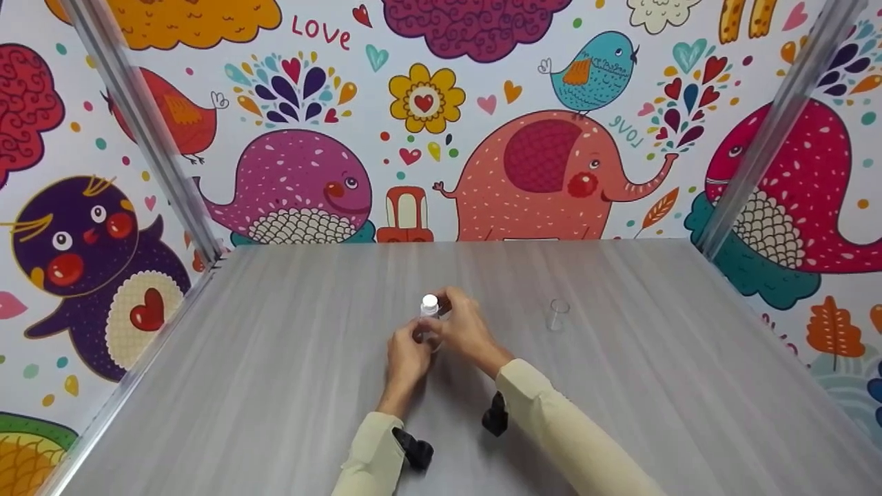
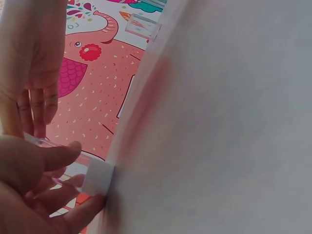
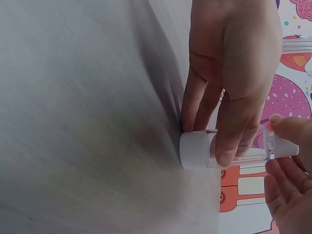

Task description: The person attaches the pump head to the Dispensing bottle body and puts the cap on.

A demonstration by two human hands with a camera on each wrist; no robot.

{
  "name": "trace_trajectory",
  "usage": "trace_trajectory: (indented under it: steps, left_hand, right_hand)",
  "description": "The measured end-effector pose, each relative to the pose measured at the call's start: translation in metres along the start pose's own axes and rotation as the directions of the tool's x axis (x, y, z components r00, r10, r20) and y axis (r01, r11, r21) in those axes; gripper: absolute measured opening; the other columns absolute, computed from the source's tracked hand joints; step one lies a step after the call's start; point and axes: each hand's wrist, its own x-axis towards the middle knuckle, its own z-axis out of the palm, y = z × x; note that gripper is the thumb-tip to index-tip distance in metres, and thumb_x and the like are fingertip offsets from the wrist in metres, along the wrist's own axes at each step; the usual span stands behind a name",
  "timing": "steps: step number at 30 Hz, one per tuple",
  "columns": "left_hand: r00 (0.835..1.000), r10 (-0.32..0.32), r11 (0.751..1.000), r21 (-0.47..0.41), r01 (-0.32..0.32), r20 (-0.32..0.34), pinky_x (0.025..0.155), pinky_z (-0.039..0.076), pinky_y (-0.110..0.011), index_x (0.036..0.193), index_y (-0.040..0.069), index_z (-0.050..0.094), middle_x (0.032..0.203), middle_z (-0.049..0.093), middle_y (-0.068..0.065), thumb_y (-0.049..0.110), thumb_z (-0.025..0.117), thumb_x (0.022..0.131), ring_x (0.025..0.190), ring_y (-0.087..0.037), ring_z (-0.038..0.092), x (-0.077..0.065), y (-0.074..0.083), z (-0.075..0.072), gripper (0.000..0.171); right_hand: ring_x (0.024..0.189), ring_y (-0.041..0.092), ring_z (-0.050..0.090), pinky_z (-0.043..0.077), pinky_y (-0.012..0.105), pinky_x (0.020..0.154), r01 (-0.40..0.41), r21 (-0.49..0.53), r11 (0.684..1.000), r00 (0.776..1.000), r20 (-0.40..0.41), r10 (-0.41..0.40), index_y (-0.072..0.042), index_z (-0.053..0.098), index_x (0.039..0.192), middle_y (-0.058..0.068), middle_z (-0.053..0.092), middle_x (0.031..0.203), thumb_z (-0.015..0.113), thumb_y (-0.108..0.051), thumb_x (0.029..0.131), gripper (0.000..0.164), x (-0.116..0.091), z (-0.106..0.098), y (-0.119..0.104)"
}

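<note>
A small clear bottle (image 1: 429,305) with a white cap stands upright on the table between the two hands. In the right wrist view, its wide white base (image 3: 194,150) is right at the tabletop. My left hand (image 1: 406,355) grips the clear body just above that base, thumb on one side and fingers on the other. Higher up, the thumb and fingers of my right hand (image 1: 470,329) pinch around the neck, just below the cap (image 3: 286,147). The hands cover much of the bottle in the head view.
To the right on the grey table (image 1: 296,358) stands an empty clear glass (image 1: 557,315). A wall with cartoon animals rises behind, and metal posts (image 1: 148,138) frame the table's left and right sides. A black wrist device (image 1: 415,451) hangs under each sleeve.
</note>
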Motion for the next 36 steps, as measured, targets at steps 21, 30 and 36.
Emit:
trace_trajectory:
  steps: [21,30,36]
  left_hand:
    - [1.000,0.021,1.000,-0.020,-0.021,-0.009,0.066,0.043,-0.032,0.096,0.005,0.072,0.078,0.063,-0.007,-0.004,0.070,0.080,0.072,-0.018,0.051,0.0016,-0.0024,0.0032,0.018]
    - [1.000,0.010,1.000,-0.008,-0.010,0.002,0.061,0.037,-0.030,0.096,0.009,0.072,0.075,0.059,-0.005,-0.003,0.069,0.081,0.069,-0.017,0.048,0.0010,-0.0015,0.0030,0.020]
    - [1.000,-0.005,1.000,0.000,0.005,0.004,0.062,0.036,-0.031,0.097,0.009,0.073,0.076,0.059,-0.005,-0.001,0.070,0.081,0.070,-0.018,0.048,-0.0013,-0.0002,0.0040,0.020]
  right_hand:
    - [0.112,0.027,0.063,0.053,0.045,0.096,0.151,0.077,0.986,0.988,-0.016,-0.150,-0.002,0.059,0.130,0.015,0.066,0.124,0.070,-0.006,0.089,0.043,0.0000,-0.0021,0.0014]
    - [0.108,0.026,0.065,0.053,0.044,0.092,0.178,0.089,0.980,0.984,-0.020,-0.177,0.000,0.062,0.126,0.014,0.069,0.117,0.069,-0.002,0.090,0.037,0.0008,-0.0030,0.0018]
    - [0.106,0.025,0.064,0.053,0.044,0.092,0.166,0.059,0.984,0.986,-0.022,-0.165,0.000,0.062,0.124,0.013,0.068,0.115,0.072,-0.005,0.089,0.036,0.0001,-0.0023,0.0040]
